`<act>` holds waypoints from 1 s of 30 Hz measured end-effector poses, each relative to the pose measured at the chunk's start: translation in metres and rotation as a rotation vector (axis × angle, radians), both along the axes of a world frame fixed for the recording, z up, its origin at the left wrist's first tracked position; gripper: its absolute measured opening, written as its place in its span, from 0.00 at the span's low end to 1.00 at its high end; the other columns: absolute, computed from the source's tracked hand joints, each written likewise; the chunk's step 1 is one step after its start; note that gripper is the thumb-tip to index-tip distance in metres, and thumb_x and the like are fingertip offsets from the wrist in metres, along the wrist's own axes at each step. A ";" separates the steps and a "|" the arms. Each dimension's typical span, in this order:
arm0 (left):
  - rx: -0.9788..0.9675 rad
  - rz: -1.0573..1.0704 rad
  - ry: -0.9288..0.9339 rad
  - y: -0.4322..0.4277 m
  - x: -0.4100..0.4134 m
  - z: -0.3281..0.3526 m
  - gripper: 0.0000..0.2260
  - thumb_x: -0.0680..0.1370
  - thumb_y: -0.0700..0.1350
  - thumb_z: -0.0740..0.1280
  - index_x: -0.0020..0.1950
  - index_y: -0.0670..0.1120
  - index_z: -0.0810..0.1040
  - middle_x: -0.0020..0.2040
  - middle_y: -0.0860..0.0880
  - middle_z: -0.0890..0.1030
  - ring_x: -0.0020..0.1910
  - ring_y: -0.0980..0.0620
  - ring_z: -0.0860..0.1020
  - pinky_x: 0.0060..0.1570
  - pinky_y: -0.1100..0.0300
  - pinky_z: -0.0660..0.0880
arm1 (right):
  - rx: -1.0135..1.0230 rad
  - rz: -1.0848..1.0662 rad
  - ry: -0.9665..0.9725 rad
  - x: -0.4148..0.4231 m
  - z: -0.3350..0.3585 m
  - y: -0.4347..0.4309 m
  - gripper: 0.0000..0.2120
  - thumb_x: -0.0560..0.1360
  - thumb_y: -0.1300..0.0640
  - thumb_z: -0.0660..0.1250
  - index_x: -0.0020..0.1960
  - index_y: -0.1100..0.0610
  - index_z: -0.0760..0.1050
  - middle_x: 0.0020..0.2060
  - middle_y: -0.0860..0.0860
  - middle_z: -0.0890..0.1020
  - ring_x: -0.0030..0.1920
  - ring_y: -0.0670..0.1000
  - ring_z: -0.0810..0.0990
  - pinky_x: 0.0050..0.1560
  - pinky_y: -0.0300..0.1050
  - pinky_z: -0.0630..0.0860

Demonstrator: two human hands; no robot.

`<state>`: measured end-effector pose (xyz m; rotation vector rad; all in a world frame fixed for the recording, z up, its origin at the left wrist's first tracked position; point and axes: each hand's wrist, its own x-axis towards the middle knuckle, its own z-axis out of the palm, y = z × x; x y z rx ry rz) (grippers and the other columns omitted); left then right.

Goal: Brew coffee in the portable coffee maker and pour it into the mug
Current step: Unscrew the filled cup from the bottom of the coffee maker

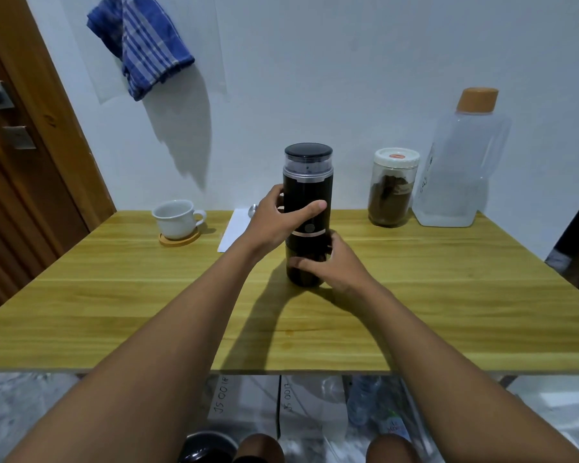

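the black coffee maker (pixel 308 215) stands upright on the wooden worktop (pixel 448 295). the left hand (pixel 281 218) grips its middle, thumb across the front; the right hand (pixel 328 265) wraps its lower part. a white mug (pixel 176 218) sits on a coaster (pixel 179 238) to the left; a jar of coffee (pixel 393 192) and a water bottle (pixel 458 162) stand to the right.

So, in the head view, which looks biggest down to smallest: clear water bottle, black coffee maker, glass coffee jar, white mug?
1. Clear plastic bottle with orange cap.
2. Black cylindrical coffee maker: similarly tall, narrower, nearer the camera.
3. Glass jar with white lid.
4. White ceramic mug.
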<state>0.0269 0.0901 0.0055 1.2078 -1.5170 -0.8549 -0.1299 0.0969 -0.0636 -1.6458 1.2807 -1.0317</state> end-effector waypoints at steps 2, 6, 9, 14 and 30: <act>-0.007 0.003 0.042 0.002 -0.004 -0.004 0.29 0.69 0.59 0.79 0.65 0.51 0.74 0.59 0.52 0.82 0.57 0.54 0.81 0.57 0.54 0.79 | -0.003 -0.068 -0.031 0.011 -0.007 -0.004 0.49 0.54 0.37 0.81 0.69 0.51 0.66 0.57 0.42 0.79 0.58 0.46 0.78 0.55 0.45 0.78; -0.018 0.013 0.070 0.002 -0.013 -0.011 0.32 0.67 0.51 0.82 0.65 0.48 0.73 0.58 0.50 0.82 0.57 0.53 0.81 0.57 0.54 0.80 | -0.016 -0.198 -0.044 0.024 -0.016 -0.012 0.45 0.49 0.34 0.79 0.61 0.48 0.70 0.49 0.40 0.80 0.51 0.45 0.80 0.52 0.49 0.81; 0.000 0.023 0.039 -0.001 -0.015 -0.013 0.32 0.66 0.51 0.83 0.65 0.47 0.74 0.57 0.49 0.82 0.57 0.51 0.81 0.58 0.50 0.80 | -0.029 -0.234 -0.035 0.024 -0.021 -0.014 0.36 0.49 0.34 0.79 0.52 0.40 0.70 0.44 0.39 0.81 0.46 0.41 0.80 0.48 0.49 0.82; -0.005 -0.055 -0.003 -0.008 -0.006 -0.009 0.25 0.67 0.48 0.83 0.60 0.48 0.79 0.50 0.52 0.86 0.49 0.56 0.84 0.45 0.63 0.80 | -0.058 -0.224 -0.047 0.020 -0.021 -0.013 0.31 0.51 0.34 0.79 0.49 0.38 0.70 0.43 0.39 0.82 0.45 0.41 0.81 0.47 0.48 0.82; -0.010 -0.072 0.006 -0.013 -0.004 -0.007 0.24 0.68 0.48 0.81 0.61 0.50 0.79 0.50 0.55 0.85 0.48 0.61 0.83 0.40 0.70 0.78 | -0.070 -0.175 -0.067 0.018 -0.018 -0.010 0.33 0.58 0.44 0.82 0.59 0.48 0.73 0.46 0.42 0.82 0.47 0.43 0.81 0.50 0.49 0.82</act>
